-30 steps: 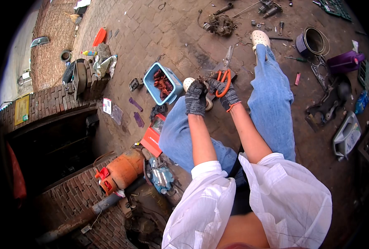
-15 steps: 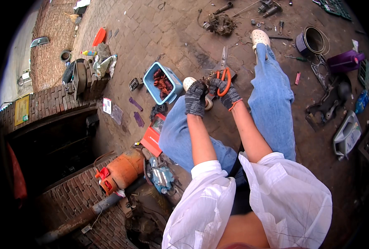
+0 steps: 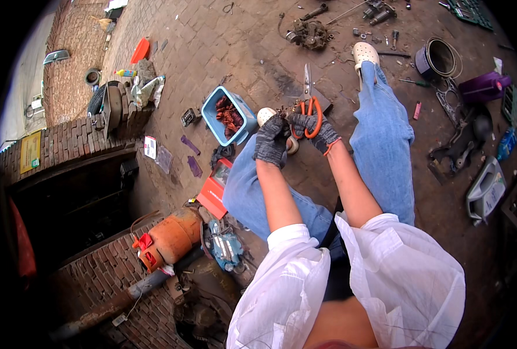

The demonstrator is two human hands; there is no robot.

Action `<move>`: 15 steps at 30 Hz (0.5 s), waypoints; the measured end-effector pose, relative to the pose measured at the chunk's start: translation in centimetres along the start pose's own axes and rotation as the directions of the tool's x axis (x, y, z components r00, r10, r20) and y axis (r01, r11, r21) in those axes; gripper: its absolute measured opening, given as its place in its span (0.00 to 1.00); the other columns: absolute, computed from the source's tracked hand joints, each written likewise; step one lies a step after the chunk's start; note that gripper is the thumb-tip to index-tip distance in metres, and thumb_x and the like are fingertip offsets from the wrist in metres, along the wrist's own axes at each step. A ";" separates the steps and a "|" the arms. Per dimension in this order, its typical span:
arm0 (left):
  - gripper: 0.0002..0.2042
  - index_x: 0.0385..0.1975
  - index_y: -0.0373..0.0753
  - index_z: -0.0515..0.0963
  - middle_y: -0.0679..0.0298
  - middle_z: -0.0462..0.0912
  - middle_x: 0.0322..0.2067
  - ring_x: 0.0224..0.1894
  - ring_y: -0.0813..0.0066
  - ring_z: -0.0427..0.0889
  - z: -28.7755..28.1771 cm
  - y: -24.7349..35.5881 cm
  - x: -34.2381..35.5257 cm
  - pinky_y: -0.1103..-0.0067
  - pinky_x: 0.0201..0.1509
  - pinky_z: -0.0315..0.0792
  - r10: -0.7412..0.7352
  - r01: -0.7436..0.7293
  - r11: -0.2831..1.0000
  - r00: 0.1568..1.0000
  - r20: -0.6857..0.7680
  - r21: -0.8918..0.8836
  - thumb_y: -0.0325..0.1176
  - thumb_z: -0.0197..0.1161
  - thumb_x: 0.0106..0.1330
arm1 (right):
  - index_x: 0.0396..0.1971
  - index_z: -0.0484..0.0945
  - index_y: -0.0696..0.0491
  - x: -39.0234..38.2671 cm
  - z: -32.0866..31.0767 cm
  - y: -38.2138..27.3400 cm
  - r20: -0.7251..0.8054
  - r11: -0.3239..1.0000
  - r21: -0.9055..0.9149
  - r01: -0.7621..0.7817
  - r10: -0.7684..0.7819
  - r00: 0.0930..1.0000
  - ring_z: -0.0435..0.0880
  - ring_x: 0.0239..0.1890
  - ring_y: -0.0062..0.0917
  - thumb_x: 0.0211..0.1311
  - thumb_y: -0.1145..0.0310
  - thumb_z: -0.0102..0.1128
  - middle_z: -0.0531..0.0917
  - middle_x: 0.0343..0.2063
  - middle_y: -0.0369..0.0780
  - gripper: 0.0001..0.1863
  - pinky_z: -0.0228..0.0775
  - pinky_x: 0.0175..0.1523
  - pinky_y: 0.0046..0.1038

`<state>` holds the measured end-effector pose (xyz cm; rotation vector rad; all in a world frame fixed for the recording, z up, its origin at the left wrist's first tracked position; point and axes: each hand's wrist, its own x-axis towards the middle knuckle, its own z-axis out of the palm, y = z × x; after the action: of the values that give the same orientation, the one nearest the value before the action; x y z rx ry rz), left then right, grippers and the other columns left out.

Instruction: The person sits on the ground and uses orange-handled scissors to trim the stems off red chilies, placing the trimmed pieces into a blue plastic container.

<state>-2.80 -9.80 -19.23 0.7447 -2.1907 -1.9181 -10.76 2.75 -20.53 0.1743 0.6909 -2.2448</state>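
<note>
The scissors point(image 3: 308, 92) have orange handles point(image 3: 319, 110); the gloves point(image 3: 271, 141) are mottled grey-black.

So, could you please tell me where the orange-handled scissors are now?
In the head view, the scissors are right of centre, in the gloved right hand, beside the left hand.

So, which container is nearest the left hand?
The blue bin, beside the left hand; red box lies farther off, bucket and purple jug beyond the right leg.
</note>
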 end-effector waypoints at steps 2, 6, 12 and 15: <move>0.06 0.24 0.36 0.71 0.56 0.73 0.26 0.33 0.61 0.73 -0.3 -0.2 -0.1 0.72 0.36 0.67 -0.015 0.015 1.000 1.000 0.009 -0.015 0.28 0.54 0.44 | 0.34 0.67 0.56 0.0 0.0 0.0 -0.014 0.998 0.044 -0.037 0.038 0.999 0.73 0.21 0.18 0.48 0.77 0.53 0.73 0.21 0.36 0.11 0.65 0.23 0.18; 0.07 0.25 0.36 0.71 0.58 0.73 0.25 0.32 0.64 0.72 -0.9 0.5 -0.4 0.74 0.35 0.67 0.106 -0.114 0.801 0.993 0.048 0.587 0.27 0.53 0.45 | 0.35 0.66 0.57 0.3 -0.8 1.3 0.013 0.998 -0.031 0.051 -0.051 0.999 0.71 0.19 0.18 0.50 0.75 0.51 0.73 0.20 0.36 0.11 0.64 0.22 0.19; 0.06 0.28 0.37 0.72 0.64 0.72 0.21 0.24 0.73 0.70 1.0 0.6 1.6 0.81 0.27 0.65 -0.331 0.122 0.739 0.922 -0.199 -0.663 0.28 0.55 0.50 | 0.35 0.69 0.56 5.6 -9.1 5.5 0.126 0.722 -0.598 0.349 -0.345 0.930 0.70 0.17 0.17 0.53 0.69 0.50 0.72 0.19 0.35 0.10 0.61 0.19 0.17; 0.05 0.29 0.38 0.72 0.67 0.71 0.19 0.20 0.78 0.68 -0.9 -0.6 0.7 0.84 0.22 0.64 -0.399 0.049 0.628 0.877 -0.268 -0.777 0.29 0.56 0.53 | 0.35 0.69 0.56 2.9 -6.4 5.7 0.100 0.881 -0.467 0.073 -0.030 0.995 0.70 0.17 0.17 0.53 0.68 0.50 0.73 0.19 0.35 0.11 0.62 0.20 0.17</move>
<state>-2.86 -10.97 -19.75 1.1442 -0.9042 -2.2338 -9.34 1.11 -29.34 -0.1883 1.1780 -2.0473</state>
